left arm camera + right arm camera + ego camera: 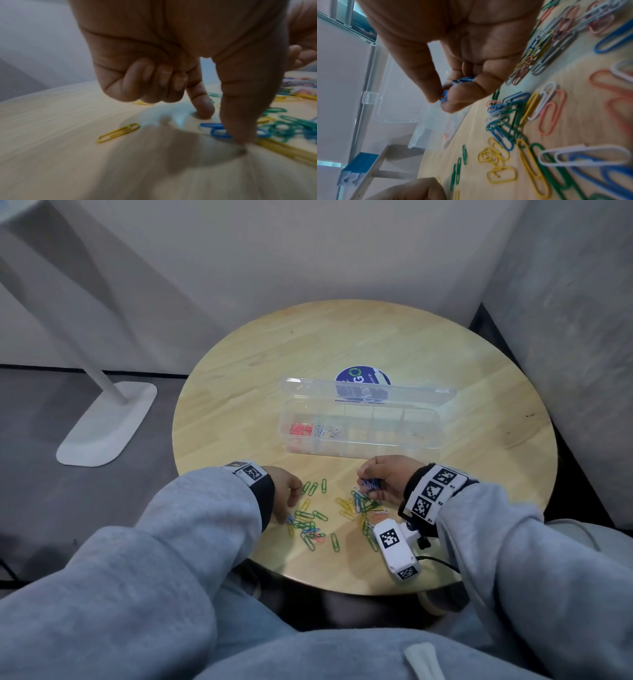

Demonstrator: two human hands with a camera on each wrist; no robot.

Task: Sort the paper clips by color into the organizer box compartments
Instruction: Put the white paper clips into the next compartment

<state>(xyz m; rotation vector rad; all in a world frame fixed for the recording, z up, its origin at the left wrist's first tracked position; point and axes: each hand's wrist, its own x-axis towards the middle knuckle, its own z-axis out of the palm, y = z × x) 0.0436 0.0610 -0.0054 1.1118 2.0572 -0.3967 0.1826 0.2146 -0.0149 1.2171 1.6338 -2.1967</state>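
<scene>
A clear organizer box (359, 451) stands lid-open mid-table, with red clips (301, 429) in its leftmost compartment and white clips (329, 431) in the one beside it. Loose green, yellow, blue and white clips lie in a left heap (308, 525) and a right heap (359, 503) near the front edge. My left hand (287, 517) points down: thumb tip (243, 139) presses a blue clip (216, 130), index tip (204, 111) touches the table, other fingers curl. My right hand (368, 482) hovers above the right heap and pinches several blue clips (462, 79) between thumb and fingers (441, 97).
The round wooden table (376, 337) has a blue sticker (363, 376) behind the box. A white stand's base (106, 422) sits on the floor at left. A grey wall (565, 337) is close on the right. One yellow clip (118, 132) lies apart at left.
</scene>
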